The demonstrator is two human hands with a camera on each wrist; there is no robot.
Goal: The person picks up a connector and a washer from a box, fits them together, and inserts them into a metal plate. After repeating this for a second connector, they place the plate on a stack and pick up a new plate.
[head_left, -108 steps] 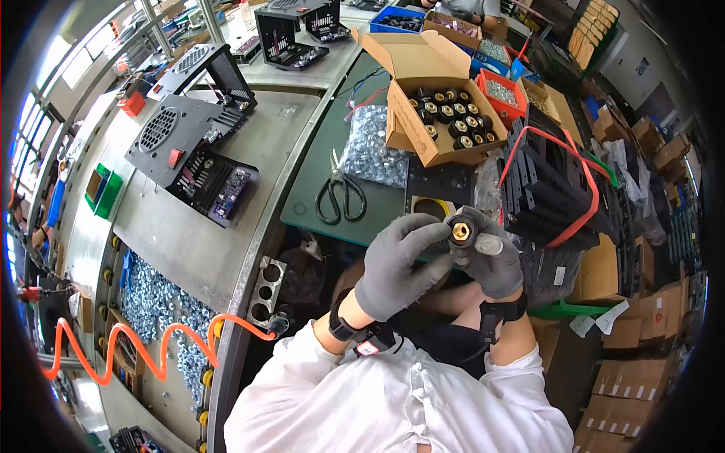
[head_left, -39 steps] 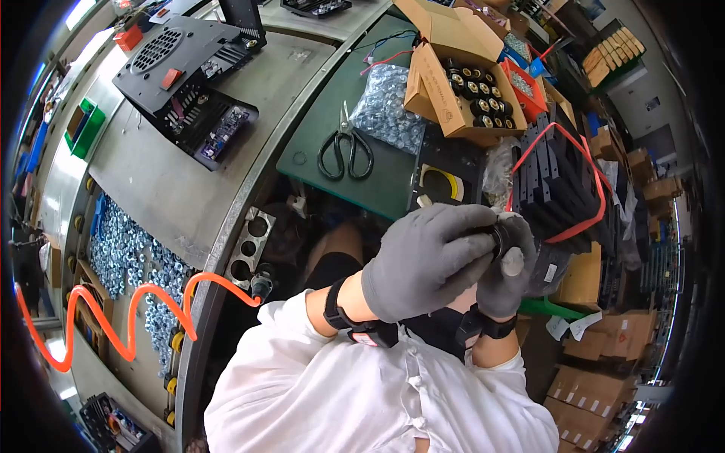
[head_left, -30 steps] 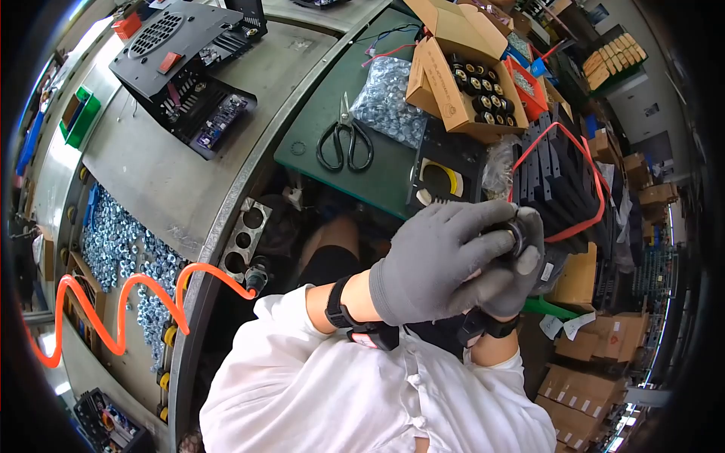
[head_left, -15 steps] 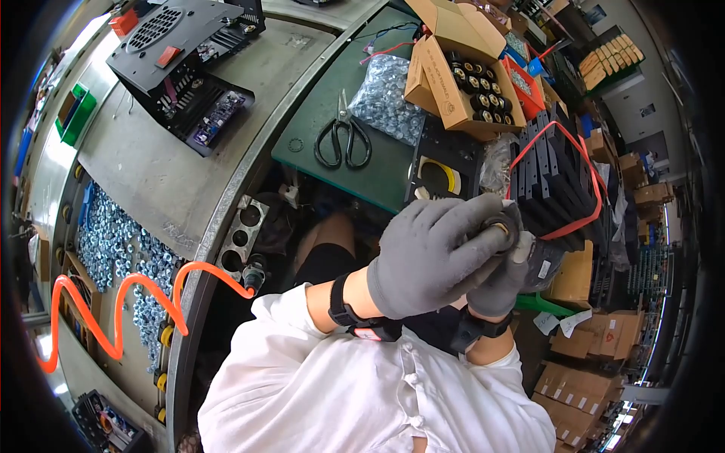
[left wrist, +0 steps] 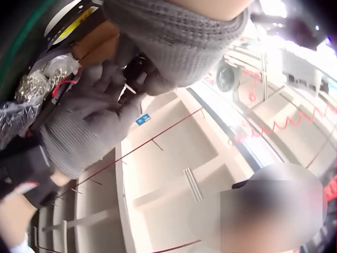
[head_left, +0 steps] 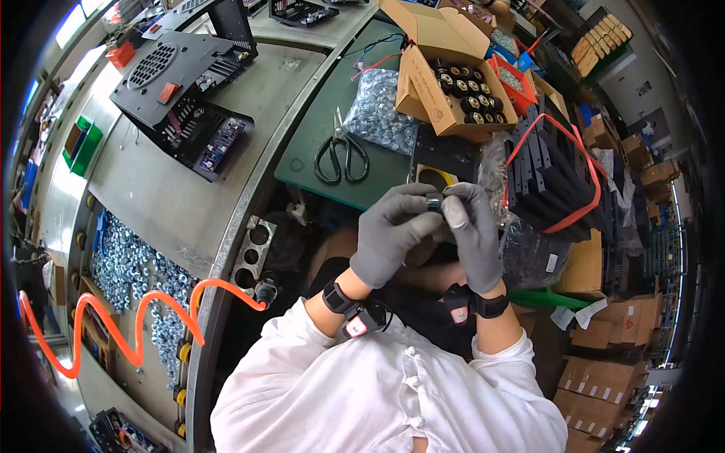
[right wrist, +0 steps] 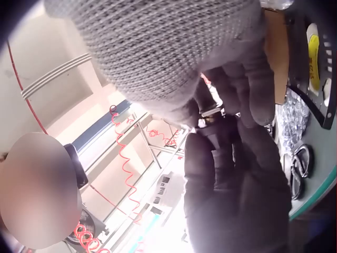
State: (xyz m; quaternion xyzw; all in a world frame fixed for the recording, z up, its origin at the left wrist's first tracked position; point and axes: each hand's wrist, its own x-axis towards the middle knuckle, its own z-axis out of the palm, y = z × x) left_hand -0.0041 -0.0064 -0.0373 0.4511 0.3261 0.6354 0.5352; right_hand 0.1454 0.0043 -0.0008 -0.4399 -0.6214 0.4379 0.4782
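In the head view a small dark part with a shiny band is pinched between the fingertips of both gloved hands. My left hand grips it from one side, fingers bent, and my right hand holds the other side with thumb and fingers. The left wrist view shows the black round part between the two hands. Fingers hide most of it in the right wrist view. An open carton of black round parts with brass-coloured centres lies beyond the hands.
Scissors and a bag of metal pieces lie on the green mat. Black plates bound with red strap stand at the right. An orange coiled hose hangs at the left, near black chassis.
Both hands have moved left and away from the body, and the left no longer overlaps the right. The held part has turned from showing its round face to a side view.
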